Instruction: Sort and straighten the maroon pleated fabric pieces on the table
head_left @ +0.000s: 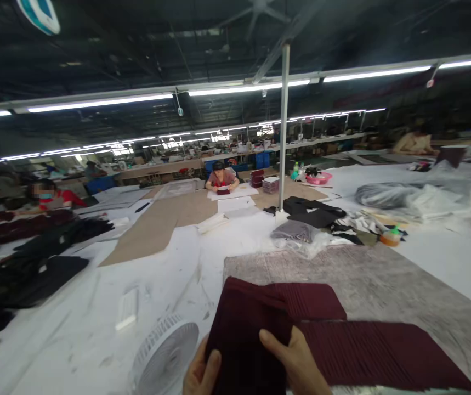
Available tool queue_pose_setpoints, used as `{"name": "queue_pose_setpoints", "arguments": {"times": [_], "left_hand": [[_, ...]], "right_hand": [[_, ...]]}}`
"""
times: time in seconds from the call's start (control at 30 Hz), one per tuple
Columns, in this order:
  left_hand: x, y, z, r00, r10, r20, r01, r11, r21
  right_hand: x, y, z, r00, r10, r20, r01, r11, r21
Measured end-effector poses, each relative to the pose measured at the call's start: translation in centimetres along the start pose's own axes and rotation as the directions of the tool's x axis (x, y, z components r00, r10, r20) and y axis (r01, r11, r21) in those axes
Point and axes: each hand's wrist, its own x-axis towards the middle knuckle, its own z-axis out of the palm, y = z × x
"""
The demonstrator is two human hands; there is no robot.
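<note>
A stack of dark maroon fabric pieces (247,334) is held up in front of me between both hands. My left hand (202,367) grips its lower left edge, thumb lying on the front face. On the right edge, my right hand (295,362) closes around the stack with its thumb pressed on the front. Just beyond and to the right, a fanned row of maroon pieces (383,351) overlaps on a grey mottled sheet (428,291). Another, shorter fanned row (313,300) lies behind it, partly hidden by the stack.
A white fan (167,354) stands close by my left hand. Dark garments (46,274) lie at the left. A metal post (284,131) rises from the table near black fabric scraps (313,211) and plastic-wrapped bundles (416,192). A person (221,180) works across the table.
</note>
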Motion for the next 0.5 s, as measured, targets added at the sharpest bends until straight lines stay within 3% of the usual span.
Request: {"name": "queue_pose_setpoints", "arguments": {"times": [0.13, 0.23, 0.3, 0.37, 0.43, 0.47, 0.5], "left_hand": [[0.7, 1.6, 0.1, 0.978, -0.085, 0.192, 0.132, 0.96, -0.249], [0.7, 1.9, 0.4, 0.962, -0.112, 0.249, 0.164, 0.967, -0.197], [0.4, 1.6, 0.8, 0.97, -0.147, 0.196, 0.158, 0.987, -0.042], [-0.1, 1.4, 1.4, 0.988, 0.007, 0.153, -0.031, 0.987, 0.158], [-0.6, 1.3, 1.9, 0.936, 0.282, 0.21, -0.332, 0.904, 0.269], [-0.7, 1.3, 2.1, 0.906, 0.359, 0.226, -0.412, 0.871, 0.267], [-0.8, 1.3, 2.3, 0.907, 0.364, 0.213, -0.409, 0.88, 0.241]], "right_hand": [[-0.1, -0.7, 0.1, 1.0, 0.002, 0.012, 0.0, 0.992, -0.123], [-0.1, -0.3, 0.3, 0.996, -0.088, 0.008, 0.087, 0.954, -0.285], [0.0, 0.1, 0.2, 0.983, -0.183, 0.018, 0.177, 0.918, -0.355], [0.2, 0.2, -0.2, 0.982, -0.189, -0.009, 0.175, 0.927, -0.332], [0.3, 0.3, -0.6, 0.998, -0.066, -0.011, 0.061, 0.97, -0.234], [0.4, 0.2, -0.8, 1.0, -0.007, 0.027, 0.012, 0.978, -0.207], [0.3, 0.1, -0.8, 0.997, -0.001, 0.079, 0.019, 0.974, -0.225]]}}
